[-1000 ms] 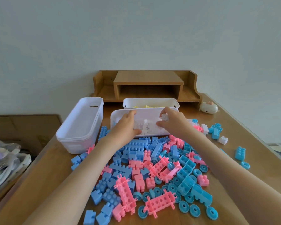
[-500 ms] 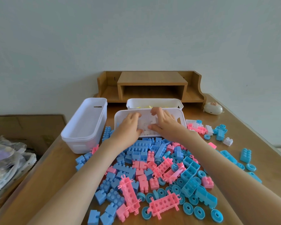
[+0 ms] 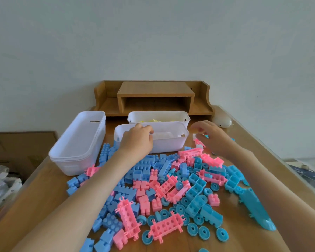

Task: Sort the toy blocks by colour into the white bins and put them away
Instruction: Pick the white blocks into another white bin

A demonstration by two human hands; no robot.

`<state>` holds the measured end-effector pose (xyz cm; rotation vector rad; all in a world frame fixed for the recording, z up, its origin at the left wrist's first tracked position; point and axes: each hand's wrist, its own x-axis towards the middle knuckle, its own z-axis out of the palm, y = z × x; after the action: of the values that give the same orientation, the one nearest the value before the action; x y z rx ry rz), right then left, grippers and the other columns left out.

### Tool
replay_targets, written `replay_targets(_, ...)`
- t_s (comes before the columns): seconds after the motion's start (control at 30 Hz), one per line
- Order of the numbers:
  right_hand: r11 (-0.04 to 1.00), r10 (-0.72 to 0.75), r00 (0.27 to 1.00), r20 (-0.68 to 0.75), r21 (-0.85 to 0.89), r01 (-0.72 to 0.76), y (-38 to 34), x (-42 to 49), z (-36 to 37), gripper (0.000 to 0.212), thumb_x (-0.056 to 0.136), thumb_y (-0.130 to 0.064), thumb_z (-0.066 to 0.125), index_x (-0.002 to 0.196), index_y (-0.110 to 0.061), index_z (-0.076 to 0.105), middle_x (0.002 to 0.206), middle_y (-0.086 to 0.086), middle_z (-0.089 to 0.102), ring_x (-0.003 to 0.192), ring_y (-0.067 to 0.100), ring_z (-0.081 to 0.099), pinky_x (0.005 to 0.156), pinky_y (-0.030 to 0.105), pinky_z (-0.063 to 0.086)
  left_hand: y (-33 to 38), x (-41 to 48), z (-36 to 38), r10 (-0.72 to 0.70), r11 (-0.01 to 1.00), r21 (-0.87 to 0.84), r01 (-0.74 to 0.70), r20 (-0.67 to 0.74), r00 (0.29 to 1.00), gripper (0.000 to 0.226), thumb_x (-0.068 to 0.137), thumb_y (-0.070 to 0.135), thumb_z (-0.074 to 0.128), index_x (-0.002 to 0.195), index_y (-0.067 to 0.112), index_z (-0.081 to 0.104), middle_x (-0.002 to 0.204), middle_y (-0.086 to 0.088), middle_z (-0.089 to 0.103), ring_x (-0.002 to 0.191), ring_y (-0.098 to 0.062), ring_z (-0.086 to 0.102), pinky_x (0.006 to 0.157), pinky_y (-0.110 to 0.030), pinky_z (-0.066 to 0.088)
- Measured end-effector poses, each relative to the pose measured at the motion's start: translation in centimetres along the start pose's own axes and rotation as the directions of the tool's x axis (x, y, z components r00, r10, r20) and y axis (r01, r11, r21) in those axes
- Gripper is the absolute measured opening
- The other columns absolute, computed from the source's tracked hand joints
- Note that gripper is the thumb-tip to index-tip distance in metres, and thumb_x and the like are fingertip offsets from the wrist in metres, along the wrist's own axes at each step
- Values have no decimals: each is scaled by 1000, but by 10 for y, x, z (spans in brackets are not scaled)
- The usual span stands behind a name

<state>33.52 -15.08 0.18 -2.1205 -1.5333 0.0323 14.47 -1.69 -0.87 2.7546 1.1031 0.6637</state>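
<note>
A heap of blue and pink blocks (image 3: 162,180) covers the table's middle. Behind it stands a white bin (image 3: 171,147) with white blocks inside. My left hand (image 3: 137,142) grips that bin's near rim, fingers curled over the edge. My right hand (image 3: 212,138) hovers just right of the bin with loosely spread fingers and holds nothing. A small white block (image 3: 195,136) lies under its fingertips. Further back, a second bin (image 3: 158,116) holds yellow blocks. Stacked empty white bins (image 3: 76,142) stand at the left.
A wooden desk shelf (image 3: 155,97) stands against the wall. A white egg-shaped object (image 3: 222,121) lies at the back right. Teal wheels (image 3: 204,231) and a long teal piece (image 3: 255,208) lie near the front right. Left of the table are a cardboard box (image 3: 20,148) and plastic bags (image 3: 0,182).
My right hand has left the bin with the white blocks and moved right, past its end. My left hand has stayed at the bin's near rim.
</note>
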Motion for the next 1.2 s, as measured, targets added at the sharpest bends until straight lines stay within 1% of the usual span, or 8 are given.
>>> replay_targets(0.13, 973, 220, 974, -57, -55, -223, 45, -18, -23, 31, 93, -8, 51, 124, -17, 51, 118, 3, 56, 99, 16, 54, 86, 20, 43, 31, 7, 6, 65, 997, 51, -64, -26, 998, 32, 96, 27, 42, 125, 20, 53, 128, -5, 51, 116, -21, 45, 96, -34, 37)
replay_targets(0.3, 907, 410, 912, -27, -94, -411, 83, -33, -31, 34, 92, -8, 53, 125, -15, 50, 119, 6, 57, 96, 16, 50, 83, 24, 43, 75, 10, 13, 338, 938, 60, -341, 54, 940, 26, 95, 30, 42, 116, 33, 58, 126, 8, 54, 125, -13, 36, 108, -39, 8)
replay_targets(0.53, 856, 514, 853, 91, -120, -503, 94, -39, -18, 43, 85, -26, 66, 122, -18, 46, 109, 2, 55, 91, 16, 52, 81, 28, 47, 113, 32, 38, 355, 932, 14, -363, 171, 919, 27, 99, 26, 39, 116, 32, 59, 110, 7, 63, 120, -14, 43, 110, -45, 4)
replay_targets(0.7, 883, 466, 884, 46, -96, -460, 90, -39, -16, 30, 88, -20, 59, 116, -19, 47, 101, -2, 52, 86, 13, 50, 75, 24, 45, 125, 39, 54, 287, 947, 104, -305, 160, 945, 31, 97, 45, 36, 94, 28, 62, 90, 7, 64, 108, -14, 51, 108, -46, 10)
replay_targets(0.83, 929, 369, 927, -73, 5, -370, 79, -43, -13, 33, 90, -13, 53, 119, -22, 42, 115, -4, 40, 83, 12, 50, 67, 18, 42, 132, 42, 64, 214, 943, 205, -261, 228, 950, 33, 93, 52, 42, 96, 27, 64, 95, 3, 63, 116, -17, 45, 108, -47, 9)
replay_targets(0.93, 963, 270, 962, -40, -11, -270, 72, -40, -9, 41, 88, -5, 52, 123, -22, 41, 127, -1, 39, 104, 15, 47, 86, 24, 45, 136, 42, 65, 164, 933, 268, -239, 274, 948, 27, 92, 44, 49, 105, 26, 64, 104, 0, 62, 123, -20, 38, 108, -47, 7)
replay_targets(1.03, 958, 259, 965, 46, -142, -250, 72, -35, -3, 52, 89, -10, 49, 137, -28, 37, 137, 1, 37, 127, 22, 31, 105, 36, 28, 138, 42, 68, 163, 928, 284, -242, 275, 948, 21, 91, 37, 51, 105, 25, 62, 102, -1, 62, 119, -21, 40, 105, -46, 10)
replay_targets(1.2, 945, 249, 968, 37, -229, -234, 81, -33, 8, 40, 96, -25, 44, 134, -35, 38, 136, -2, 44, 123, 21, 31, 99, 35, 28, 138, 40, 72, 196, 931, 260, -256, 233, 952, 14, 94, 36, 50, 91, 24, 56, 95, 0, 63, 112, -19, 45, 105, -47, 11)
